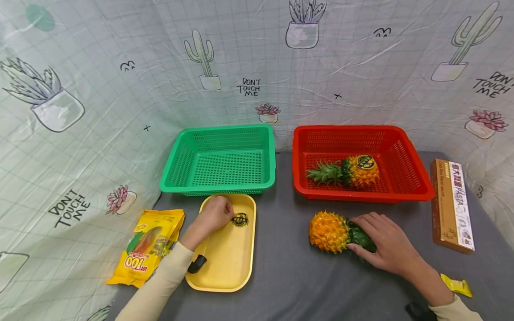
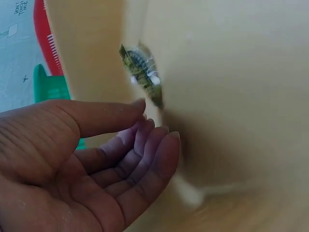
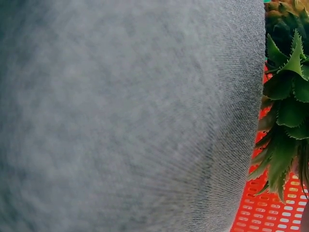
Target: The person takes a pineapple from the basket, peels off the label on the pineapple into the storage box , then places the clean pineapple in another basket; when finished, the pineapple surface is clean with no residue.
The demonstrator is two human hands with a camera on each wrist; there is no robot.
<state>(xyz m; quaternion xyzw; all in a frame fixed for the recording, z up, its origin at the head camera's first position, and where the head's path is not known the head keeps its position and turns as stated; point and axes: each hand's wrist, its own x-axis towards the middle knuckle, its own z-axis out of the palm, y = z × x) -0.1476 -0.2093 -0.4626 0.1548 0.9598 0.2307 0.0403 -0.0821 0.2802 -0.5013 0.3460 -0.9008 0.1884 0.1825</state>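
My left hand reaches into a cream-yellow tray. Its thumb and fingertips are close together beside a small packet with a black and gold label. In the left wrist view this packet looks clear with dark green contents; whether the fingertips pinch its edge is unclear. My right hand grips the leafy crown of a pineapple on the grey cloth, its orange body pointing left. Pineapple leaves show at the right wrist view's edge; grey cloth fills most of that view.
Behind the tray stands a green basket. A red basket, back right, holds another pineapple with a black label. A yellow candy bag lies left; a pasta box and a small yellow wrapper lie right.
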